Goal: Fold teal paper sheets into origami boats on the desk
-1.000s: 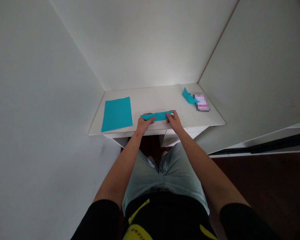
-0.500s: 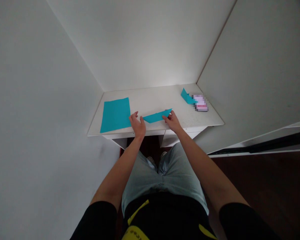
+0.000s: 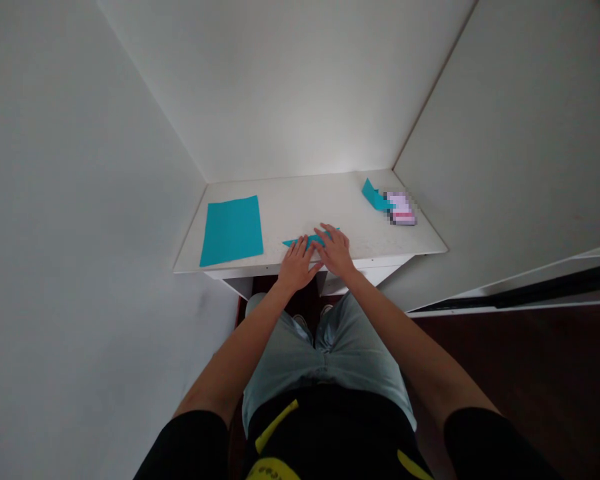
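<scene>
A narrow strip of folded blue paper (image 3: 311, 238) lies on the white desk near its front edge, partly covered by my hands. My left hand (image 3: 297, 262) rests on its left half, fingers stretched out flat. Over the right half lies my right hand (image 3: 334, 249), its fingers spread and pressing down on the paper. The two hands are close together, thumbs near each other at the desk's front edge. Only the pointed left end, a middle strip and the right tip of the paper show.
A flat blue sheet (image 3: 233, 230) lies at the left of the white desk (image 3: 305, 193). Toward the back right stands a folded blue paper piece (image 3: 373, 196), touching a blurred pinkish object (image 3: 401, 208). Walls enclose the desk at the left, back and right.
The folded paper was held up by my right hand and has come down onto the desk. My left hand moved right onto it, and my right hand opened and shifted left.
</scene>
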Motion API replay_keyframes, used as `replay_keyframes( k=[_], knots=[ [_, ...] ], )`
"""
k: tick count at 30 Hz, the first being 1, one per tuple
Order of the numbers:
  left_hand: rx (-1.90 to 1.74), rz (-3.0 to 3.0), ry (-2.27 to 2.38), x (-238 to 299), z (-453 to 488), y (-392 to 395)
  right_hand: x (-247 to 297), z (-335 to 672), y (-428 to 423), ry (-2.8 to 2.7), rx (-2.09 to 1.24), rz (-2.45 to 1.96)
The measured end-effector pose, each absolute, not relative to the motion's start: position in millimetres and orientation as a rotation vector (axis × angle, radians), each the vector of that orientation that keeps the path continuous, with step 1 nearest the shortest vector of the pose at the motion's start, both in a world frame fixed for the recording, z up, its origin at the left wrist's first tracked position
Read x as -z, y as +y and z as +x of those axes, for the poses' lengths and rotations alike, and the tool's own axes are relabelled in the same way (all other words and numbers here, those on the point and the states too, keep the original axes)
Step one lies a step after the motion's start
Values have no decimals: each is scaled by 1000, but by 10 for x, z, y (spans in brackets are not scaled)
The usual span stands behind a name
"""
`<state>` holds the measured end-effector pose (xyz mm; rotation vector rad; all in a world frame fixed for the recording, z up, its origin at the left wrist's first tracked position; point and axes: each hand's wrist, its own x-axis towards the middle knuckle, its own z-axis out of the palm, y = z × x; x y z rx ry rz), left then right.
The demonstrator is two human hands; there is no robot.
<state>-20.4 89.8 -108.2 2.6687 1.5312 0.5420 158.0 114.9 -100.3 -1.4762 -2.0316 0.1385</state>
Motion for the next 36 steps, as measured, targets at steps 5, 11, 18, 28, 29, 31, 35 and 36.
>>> replay_keyframes(
  k=[5, 11, 18, 28, 29, 31, 35, 36],
  knots=[
    [-489, 2617, 1603, 1041, -270, 888, 1012, 1637, 1012, -2430, -144, -1401],
    [-504, 2561, 1655, 952, -520, 978, 961, 2181, 1166, -2428, -137, -1621],
    [-809, 2318, 1693, 922, -763, 1327, 777, 2326, 1396, -2371, -190, -1625],
    [-983, 2282, 1565, 920, -817, 1299, 688, 2482, 1439, -2262, -502, -1241],
    [-990, 2269, 1590, 926, -806, 1297, 693, 2526, 1427, -2242, -548, -1226],
    [-940, 2270, 1653, 936, -772, 1289, 704, 2634, 1414, -2193, -556, -1263],
    [-698, 2397, 1752, 929, -686, 1239, 700, 2935, 1484, -2082, -390, -1478],
    [-657, 2431, 1763, 923, -673, 1226, 689, 3019, 1523, -2048, -342, -1547]
  ],
)
